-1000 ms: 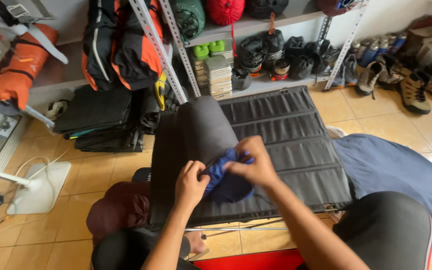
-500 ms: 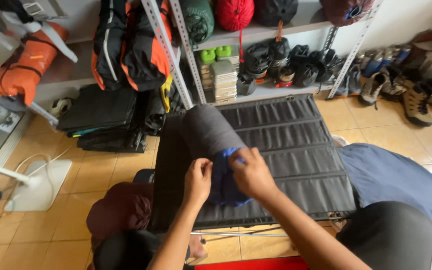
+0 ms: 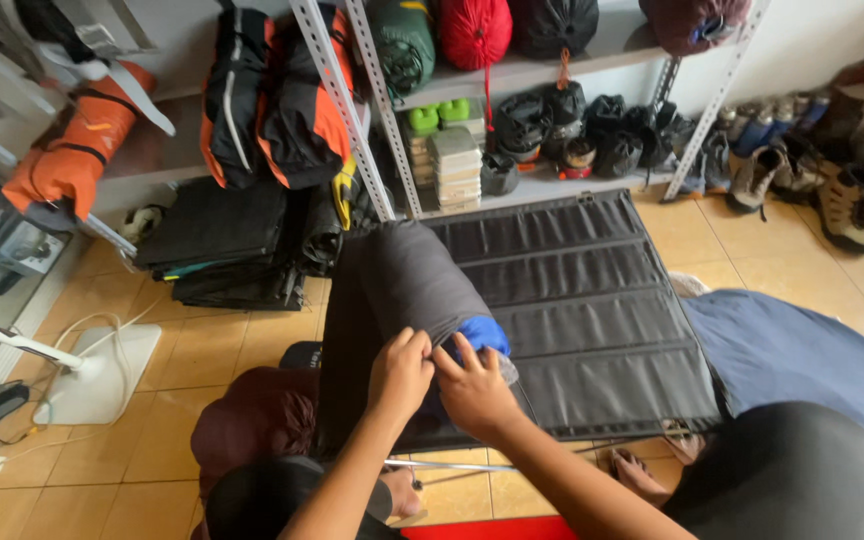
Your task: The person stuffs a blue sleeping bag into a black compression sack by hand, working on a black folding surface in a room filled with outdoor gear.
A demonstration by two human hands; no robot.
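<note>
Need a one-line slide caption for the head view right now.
Both hands, left hand and right hand, grip the open end of a grey roll showing blue fabric, on a black ribbed mat.

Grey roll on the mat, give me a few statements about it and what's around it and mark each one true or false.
1. Both hands are on the near end of the grey roll. True: the left hand and right hand grip it side by side.
2. Red fabric pokes out of the roll's end. False: the fabric there is blue.
3. The roll lies on a black ribbed mat spread on the tiled floor. True.
4. Hiking boots stand at the far left. False: they are at the far right.
5. A white fan base sits on the floor to the left. True.
</note>
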